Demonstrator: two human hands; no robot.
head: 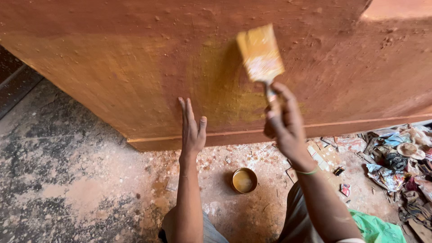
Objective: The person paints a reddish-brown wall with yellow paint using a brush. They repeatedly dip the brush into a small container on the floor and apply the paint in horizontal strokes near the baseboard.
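My right hand [284,123] grips the handle of a wide paintbrush [261,54] whose bristles are loaded with yellow-ochre paint and rest against a reddish-brown plastered wall [112,67]. A wet yellowish patch [220,85] spreads on the wall beside the brush. My left hand [192,130] lies flat on the wall, fingers together and pointing up, just left of that patch. On the floor between my arms stands a small round tin [244,180] holding yellow-brown paint.
A ledge [225,137] runs along the wall's base. The concrete floor [67,180] is stained and dusty. A heap of scraps, wrappers and rags [400,166] lies at the right, with a green plastic sheet [375,229] near my right knee.
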